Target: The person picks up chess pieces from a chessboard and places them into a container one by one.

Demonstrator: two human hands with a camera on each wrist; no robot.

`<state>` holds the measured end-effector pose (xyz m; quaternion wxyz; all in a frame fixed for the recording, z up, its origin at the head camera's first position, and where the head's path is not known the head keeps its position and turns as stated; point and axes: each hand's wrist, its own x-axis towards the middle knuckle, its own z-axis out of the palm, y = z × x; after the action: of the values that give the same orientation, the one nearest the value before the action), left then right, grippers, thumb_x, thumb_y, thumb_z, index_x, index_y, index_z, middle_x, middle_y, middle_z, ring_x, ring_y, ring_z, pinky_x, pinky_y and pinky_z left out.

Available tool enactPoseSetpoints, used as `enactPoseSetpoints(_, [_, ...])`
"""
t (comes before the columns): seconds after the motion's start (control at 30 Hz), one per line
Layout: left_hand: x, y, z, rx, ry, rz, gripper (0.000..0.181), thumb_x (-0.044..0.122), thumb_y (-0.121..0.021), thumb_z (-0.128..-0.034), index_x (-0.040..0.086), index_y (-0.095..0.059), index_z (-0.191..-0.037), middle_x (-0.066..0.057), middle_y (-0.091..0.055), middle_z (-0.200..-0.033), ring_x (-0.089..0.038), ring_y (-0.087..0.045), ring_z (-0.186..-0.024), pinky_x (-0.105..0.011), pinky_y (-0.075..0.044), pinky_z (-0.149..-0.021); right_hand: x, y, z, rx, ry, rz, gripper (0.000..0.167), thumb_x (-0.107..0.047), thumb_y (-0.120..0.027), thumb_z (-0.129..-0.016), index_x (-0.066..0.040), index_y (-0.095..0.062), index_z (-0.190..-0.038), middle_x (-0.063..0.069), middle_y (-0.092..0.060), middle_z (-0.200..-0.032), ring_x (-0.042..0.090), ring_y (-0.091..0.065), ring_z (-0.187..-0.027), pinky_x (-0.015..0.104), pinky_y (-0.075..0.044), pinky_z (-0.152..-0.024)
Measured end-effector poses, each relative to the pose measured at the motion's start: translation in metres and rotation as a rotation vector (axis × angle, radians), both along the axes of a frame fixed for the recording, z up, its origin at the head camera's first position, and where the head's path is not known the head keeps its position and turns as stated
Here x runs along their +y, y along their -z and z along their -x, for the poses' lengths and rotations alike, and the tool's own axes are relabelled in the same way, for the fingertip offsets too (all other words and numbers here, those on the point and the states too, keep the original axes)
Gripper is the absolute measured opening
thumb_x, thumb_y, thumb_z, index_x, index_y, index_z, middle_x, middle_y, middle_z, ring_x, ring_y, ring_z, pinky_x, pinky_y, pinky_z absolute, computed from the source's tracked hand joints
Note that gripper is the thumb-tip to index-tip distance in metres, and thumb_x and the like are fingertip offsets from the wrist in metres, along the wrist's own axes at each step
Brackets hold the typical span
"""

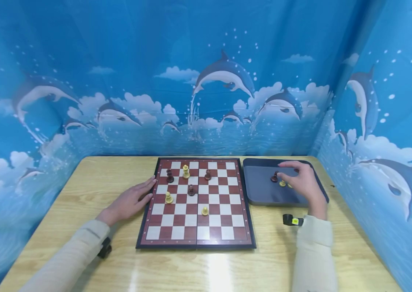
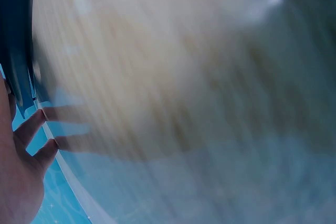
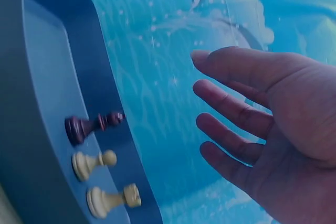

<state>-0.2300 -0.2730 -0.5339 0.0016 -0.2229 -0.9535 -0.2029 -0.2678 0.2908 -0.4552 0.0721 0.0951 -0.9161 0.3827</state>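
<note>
My left hand (image 1: 129,202) rests against the left edge of the folding chessboard (image 1: 196,242), fingers stretched out; the left wrist view shows its fingertips on the tabletop's reflection side. Over the dark tray (image 1: 264,198) my right hand (image 1: 302,180) hovers, fingers loosely bent and holding nothing. In the right wrist view, a dark chess piece (image 3: 89,128), a cream pawn (image 3: 92,165) and a cream rook (image 3: 113,200) stand in the tray, apart from the hand. On the board are dark pieces (image 1: 191,190) and cream pieces, including a tall one (image 1: 186,172) and a pawn (image 1: 205,211).
The wooden table (image 1: 169,269) carries board and tray side by side, a narrow gap between them. A blue dolphin-print curtain (image 1: 191,40) hangs behind and along the sides. A black wrist device (image 1: 292,220) sits by the right sleeve.
</note>
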Motion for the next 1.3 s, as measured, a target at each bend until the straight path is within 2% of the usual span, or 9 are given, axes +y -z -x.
enactPoseSetpoints(0.2, [-0.001,-0.001,0.0,-0.029,-0.008,0.015,0.06,0.041,-0.038,-0.1105,0.01,-0.028,-0.161,-0.01,-0.024,-0.168,-0.04,-0.034,-0.149,-0.059,-0.032,-0.12,-0.02,0.001,0.005,-0.026,-0.069,0.022,0.029,-0.011,-0.073,-0.095,-0.003,-0.071,-0.122,0.022,-0.063,-0.134,0.042,-0.054,-0.127,0.063,-0.041,-0.11])
enactPoseSetpoints(0.3, [-0.002,-0.001,0.001,-0.038,-0.015,0.019,0.06,0.043,-0.038,-0.1104,0.012,-0.027,-0.161,-0.008,-0.023,-0.169,-0.038,-0.034,-0.149,-0.057,-0.032,-0.12,-0.032,0.0,0.007,-0.042,-0.109,0.015,0.029,-0.009,-0.074,-0.093,-0.004,-0.072,-0.122,0.02,-0.064,-0.132,0.042,-0.059,-0.11,0.058,-0.05,-0.096])
enactPoseSetpoints(0.4, [-0.003,0.0,0.002,-0.037,-0.012,0.021,0.06,0.043,-0.037,-0.1104,0.013,-0.027,-0.161,-0.007,-0.023,-0.169,-0.038,-0.034,-0.15,-0.057,-0.032,-0.12,-0.045,0.0,0.008,-0.048,-0.155,-0.004,0.029,-0.006,-0.075,-0.092,-0.003,-0.072,-0.121,0.019,-0.066,-0.13,0.041,-0.061,-0.107,0.058,-0.051,-0.095])
enactPoseSetpoints(0.53, [-0.002,0.001,0.003,-0.033,-0.007,0.024,0.06,0.043,-0.038,-0.1103,0.013,-0.027,-0.161,-0.007,-0.023,-0.169,-0.038,-0.034,-0.149,-0.058,-0.031,-0.12,-0.064,-0.002,0.008,-0.059,-0.218,-0.008,0.031,-0.005,-0.076,-0.091,0.0,-0.071,-0.121,0.02,-0.067,-0.128,0.041,-0.058,-0.125,0.061,-0.042,-0.111])
enactPoseSetpoints(0.6, [-0.002,0.001,0.003,-0.033,-0.008,0.026,0.06,0.043,-0.038,-0.1103,0.013,-0.026,-0.161,-0.007,-0.022,-0.169,-0.038,-0.033,-0.15,-0.058,-0.031,-0.12,-0.075,-0.002,0.007,-0.074,-0.251,-0.008,0.031,-0.005,-0.076,-0.09,0.001,-0.071,-0.121,0.02,-0.067,-0.129,0.041,-0.057,-0.127,0.062,-0.041,-0.113])
enactPoseSetpoints(0.83, [-0.002,0.0,0.003,-0.037,-0.015,0.029,0.061,0.045,-0.036,-0.1102,0.014,-0.027,-0.161,-0.006,-0.022,-0.169,-0.037,-0.033,-0.15,-0.057,-0.031,-0.121,-0.119,0.005,0.006,-0.127,-0.41,-0.048,0.031,-0.006,-0.076,-0.09,-0.001,-0.072,-0.121,0.015,-0.07,-0.125,0.038,-0.06,-0.123,0.06,-0.047,-0.106])
enactPoseSetpoints(1.03, [-0.001,0.0,0.002,-0.028,-0.011,0.022,0.061,0.044,-0.036,-0.1104,0.012,-0.028,-0.161,-0.008,-0.023,-0.169,-0.038,-0.034,-0.149,-0.058,-0.032,-0.12,-0.148,0.014,0.001,-0.208,-0.558,-0.039,0.028,-0.005,-0.074,-0.092,-0.005,-0.074,-0.12,0.01,-0.071,-0.125,0.032,-0.062,-0.122,0.055,-0.052,-0.102])
enactPoseSetpoints(1.17, [-0.001,0.0,0.001,-0.012,-0.006,0.018,0.06,0.042,-0.037,-0.1106,0.01,-0.029,-0.16,-0.011,-0.025,-0.168,-0.04,-0.035,-0.148,-0.059,-0.032,-0.119,-0.16,0.017,-0.004,-0.238,-0.626,-0.03,0.026,-0.005,-0.073,-0.093,-0.007,-0.075,-0.119,0.007,-0.071,-0.123,0.03,-0.062,-0.121,0.054,-0.052,-0.104])
enactPoseSetpoints(1.3, [-0.002,-0.001,0.001,-0.028,-0.007,0.024,0.06,0.043,-0.037,-0.1105,0.011,-0.028,-0.161,-0.009,-0.024,-0.168,-0.039,-0.035,-0.149,-0.058,-0.032,-0.12,-0.167,0.021,-0.006,-0.247,-0.67,-0.02,0.026,-0.007,-0.073,-0.093,-0.006,-0.074,-0.12,0.007,-0.071,-0.123,0.029,-0.062,-0.121,0.053,-0.051,-0.106])
